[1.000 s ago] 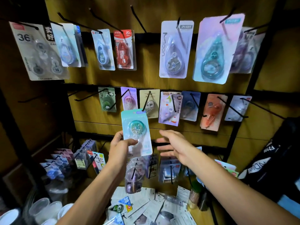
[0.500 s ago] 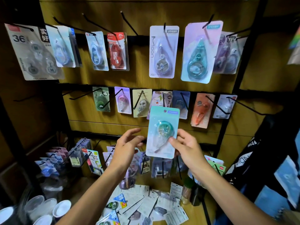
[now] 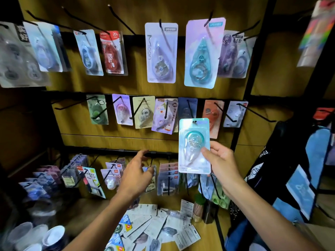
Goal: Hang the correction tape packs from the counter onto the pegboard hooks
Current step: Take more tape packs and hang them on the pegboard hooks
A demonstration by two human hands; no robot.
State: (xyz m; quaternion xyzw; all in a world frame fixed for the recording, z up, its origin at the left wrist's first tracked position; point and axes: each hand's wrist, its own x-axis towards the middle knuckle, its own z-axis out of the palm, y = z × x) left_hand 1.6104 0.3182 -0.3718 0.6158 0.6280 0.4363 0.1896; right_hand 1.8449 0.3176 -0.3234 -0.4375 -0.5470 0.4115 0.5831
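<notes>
Pack [image 3: 194,145], teal, upright in R hand [image 3: 222,161], thumb pinching lower front edge, fingers behind. Top hole sits near middle-row hooks [image 3: 190,107], in front of hung packs. L hand [image 3: 137,173] holds nothing, fingers loose, by bottom rail [image 3: 108,151]. More packs [image 3: 157,227] lie on counter [image 3: 94,209] below.

Two hands [image 3: 137,176], one held pack [image 3: 194,145], perhaps seven middle-row packs [image 3: 143,112]
</notes>
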